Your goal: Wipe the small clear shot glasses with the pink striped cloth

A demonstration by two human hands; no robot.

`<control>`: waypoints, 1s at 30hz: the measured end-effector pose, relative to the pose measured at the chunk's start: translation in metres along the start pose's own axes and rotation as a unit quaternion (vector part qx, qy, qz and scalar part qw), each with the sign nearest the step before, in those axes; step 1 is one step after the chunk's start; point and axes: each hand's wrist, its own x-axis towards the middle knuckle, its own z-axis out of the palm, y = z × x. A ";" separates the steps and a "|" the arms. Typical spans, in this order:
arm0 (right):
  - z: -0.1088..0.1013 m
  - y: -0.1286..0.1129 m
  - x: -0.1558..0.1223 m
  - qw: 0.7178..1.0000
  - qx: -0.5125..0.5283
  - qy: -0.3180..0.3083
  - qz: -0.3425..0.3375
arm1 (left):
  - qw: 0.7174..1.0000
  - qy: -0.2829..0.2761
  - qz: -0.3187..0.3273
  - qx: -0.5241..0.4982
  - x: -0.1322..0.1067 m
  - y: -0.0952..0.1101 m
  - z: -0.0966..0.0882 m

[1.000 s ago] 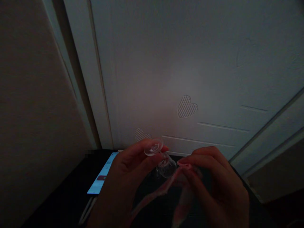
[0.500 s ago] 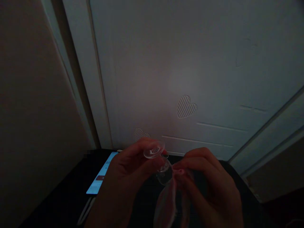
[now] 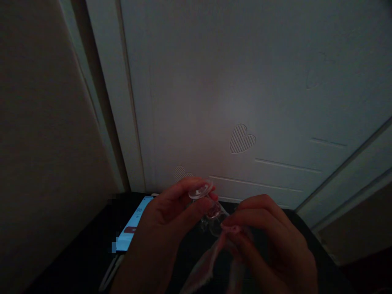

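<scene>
In dim light my left hand (image 3: pixel 165 216) pinches a small clear plastic spool-like piece (image 3: pixel 206 204), its round flange uppermost between thumb and fingertips. My right hand (image 3: pixel 269 232) is closed on a thin pink ribbon (image 3: pixel 211 257), pinching it right beside the lower end of the clear piece. Two loose ends of the ribbon hang down below my fingers. Both hands hover over a dark surface (image 3: pixel 92 253).
A phone with a lit blue screen (image 3: pixel 133 222) lies on the dark surface at the left, a pale cord (image 3: pixel 110 271) below it. Behind stands a white door (image 3: pixel 245 102) with heart-shaped cut-outs (image 3: pixel 241 139); a beige wall (image 3: pixel 39 143) is at left.
My right hand shifted the ribbon: it first trailed left, then hung straight down, and now it sits a little lower against the clear piece. My left hand has stayed almost still.
</scene>
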 end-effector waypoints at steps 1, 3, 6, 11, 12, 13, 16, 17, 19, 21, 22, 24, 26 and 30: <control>0.000 0.000 0.000 1.000 -0.003 0.000 0.000 | 1.000 0.004 -0.003 0.000 0.000 0.000 0.000; 0.000 0.000 0.000 1.000 -0.009 0.002 -0.002 | 1.000 0.006 -0.009 -0.004 -0.002 0.001 0.001; 0.000 0.000 0.001 1.000 -0.018 -0.002 -0.004 | 1.000 -0.010 -0.014 -0.012 -0.006 0.003 0.002; 0.002 0.001 0.001 1.000 -0.014 0.012 -0.009 | 0.999 -0.038 -0.009 0.011 -0.012 0.004 0.004; 0.003 0.002 0.001 1.000 -0.014 0.018 -0.009 | 0.999 -0.041 -0.002 0.017 -0.012 0.004 0.004; 0.003 0.002 0.001 1.000 -0.015 0.021 -0.010 | 0.999 -0.041 0.004 0.022 -0.012 0.003 0.004; 0.002 0.003 0.001 0.999 -0.020 0.023 -0.011 | 0.998 -0.047 -0.001 0.030 -0.010 0.000 0.002; 0.001 0.003 0.001 1.000 -0.018 0.021 -0.012 | 0.998 -0.050 -0.003 0.029 -0.010 0.000 0.001; 0.000 0.002 0.001 1.000 -0.010 0.015 -0.014 | 0.998 -0.056 -0.002 0.025 -0.009 -0.001 -0.001; -0.001 0.001 0.000 1.000 0.001 0.012 -0.016 | 0.999 -0.048 0.003 0.021 -0.008 -0.001 -0.001; -0.001 0.001 0.000 1.000 0.005 0.013 -0.015 | 0.998 -0.052 0.001 0.024 -0.007 0.000 -0.001; -0.001 0.000 0.000 1.000 0.012 0.011 -0.013 | 0.999 -0.037 0.012 0.016 -0.007 0.001 0.000; -0.001 0.000 0.000 1.000 0.022 0.012 -0.013 | 0.999 -0.042 -0.009 0.017 -0.007 0.003 0.001; -0.001 0.000 0.001 0.999 0.029 0.019 -0.011 | 1.000 -0.017 -0.016 0.007 -0.007 0.002 0.002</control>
